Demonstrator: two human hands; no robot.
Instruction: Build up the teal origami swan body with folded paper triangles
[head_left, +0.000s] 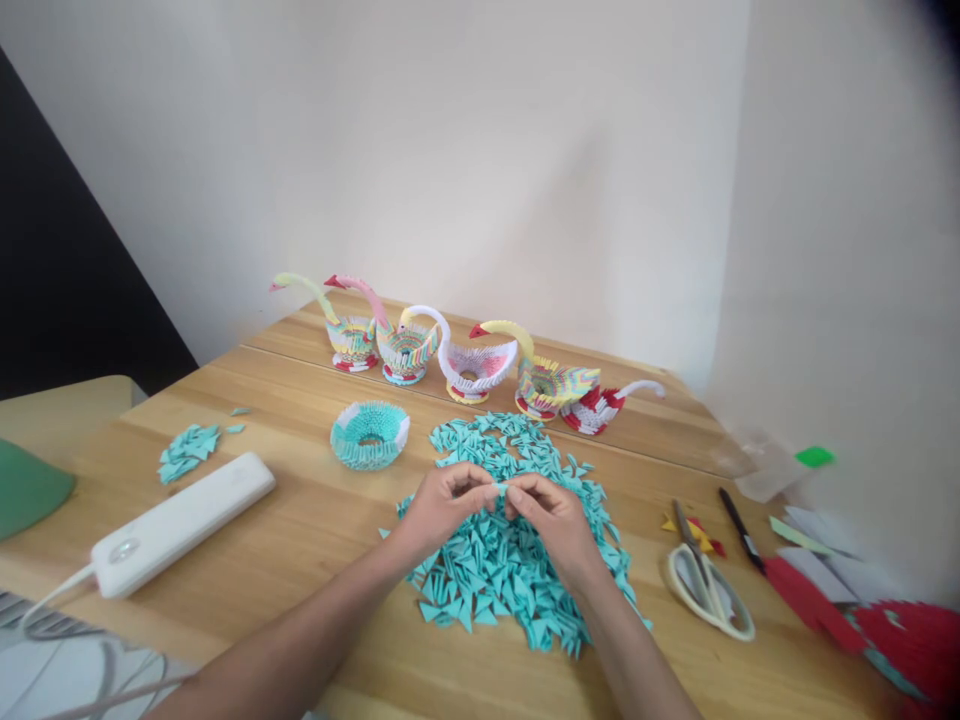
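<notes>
Hands [448,502] [555,514] meet above a turquoise paper pile [487,575], pinching one piece [502,490].

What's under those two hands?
Below the left hand and right hand is a heap of turquoise paper pieces, spread on the wooden table. The hands and arms cover part of the heap, so the pieces hidden there can't be seen.

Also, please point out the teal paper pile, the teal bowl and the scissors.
Teal paper pile [504,562], head view: its middle.
Teal bowl [367,457], head view: front wall.
Scissors [691,550], head view: blades near handles.
</notes>
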